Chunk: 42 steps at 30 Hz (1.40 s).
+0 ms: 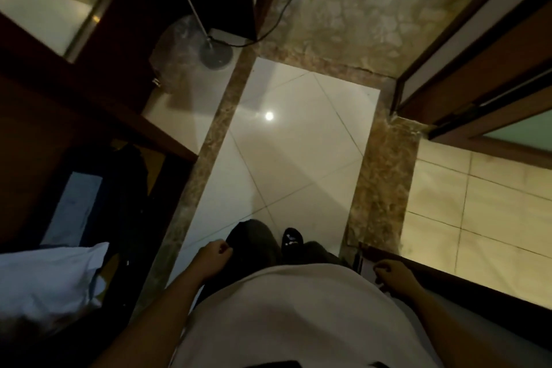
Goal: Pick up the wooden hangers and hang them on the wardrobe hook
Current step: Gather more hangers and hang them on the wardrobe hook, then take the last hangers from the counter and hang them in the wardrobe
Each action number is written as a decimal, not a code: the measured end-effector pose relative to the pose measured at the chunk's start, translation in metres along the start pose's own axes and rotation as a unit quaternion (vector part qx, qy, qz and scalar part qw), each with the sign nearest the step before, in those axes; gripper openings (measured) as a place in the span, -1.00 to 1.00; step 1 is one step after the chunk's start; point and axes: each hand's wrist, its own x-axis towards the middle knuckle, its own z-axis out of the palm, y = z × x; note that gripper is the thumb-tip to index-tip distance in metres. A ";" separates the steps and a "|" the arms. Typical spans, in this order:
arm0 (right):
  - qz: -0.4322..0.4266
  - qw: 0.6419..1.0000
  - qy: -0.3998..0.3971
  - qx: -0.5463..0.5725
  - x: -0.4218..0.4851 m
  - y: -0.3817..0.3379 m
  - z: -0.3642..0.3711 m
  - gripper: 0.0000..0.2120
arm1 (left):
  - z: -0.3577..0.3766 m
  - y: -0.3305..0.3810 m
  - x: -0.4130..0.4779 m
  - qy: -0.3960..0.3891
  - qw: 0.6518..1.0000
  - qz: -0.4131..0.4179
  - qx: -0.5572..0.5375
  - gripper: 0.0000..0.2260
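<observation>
The left hand (213, 254) and right hand (391, 273) hung loosely curled, holding nothing. A black shoe (292, 237) stood on the white floor (298, 143), and farther off was a round stand base (215, 54). The hangers' place could not be told.

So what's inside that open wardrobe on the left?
Dark clothing, a pale blue folded piece and a white cloth. No hangers show; the rest is too dark to tell.
</observation>
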 end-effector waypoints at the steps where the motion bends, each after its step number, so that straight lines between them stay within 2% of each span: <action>1: 0.006 1.000 -0.002 0.009 0.004 -0.002 -0.006 -0.74 | -0.005 0.014 0.006 0.004 1.000 0.007 0.014 -0.84; 3: 0.008 1.000 -0.007 0.022 0.012 -0.014 -0.017 -0.73 | -0.019 0.035 0.019 0.006 1.000 0.015 0.024 -0.79; 7: -0.027 0.999 -0.016 0.005 0.031 -0.066 -0.047 -0.73 | -0.054 0.055 0.042 -0.002 1.000 -0.003 0.001 -0.81; 13: -0.119 0.992 -0.006 0.034 0.073 -0.207 -0.103 -0.74 | -0.118 0.083 0.081 0.001 1.000 -0.010 -0.027 -0.88; 19: -0.222 0.975 0.002 0.000 0.090 -0.365 -0.168 -0.71 | -0.215 0.126 0.126 0.017 0.996 -0.026 -0.088 -0.84; 24: -0.268 0.962 0.037 0.031 0.103 -0.443 -0.227 -0.71 | -0.299 0.179 0.178 0.034 0.996 -0.009 -0.083 -0.82; 28: -0.245 0.967 0.048 0.059 0.133 -0.447 -0.277 -0.72 | -0.334 0.252 0.204 0.048 0.997 0.014 -0.057 -0.83; 31: -0.191 0.977 0.052 0.082 0.166 -0.421 -0.317 -0.75 | -0.341 0.308 0.226 0.041 0.998 0.024 -0.030 -0.80; 35: -0.101 0.981 0.052 0.159 0.212 -0.380 -0.374 -0.81 | -0.335 0.391 0.259 0.026 0.999 0.036 0.026 -0.84; 39: -0.046 0.986 0.041 0.153 0.238 -0.345 -0.437 -0.80 | -0.316 0.490 0.272 -0.009 0.997 0.052 0.053 -0.84; 42: -0.040 0.987 0.039 0.153 0.267 -0.335 -0.491 -0.76 | -0.306 0.576 0.287 -0.037 0.994 0.086 0.051 -0.85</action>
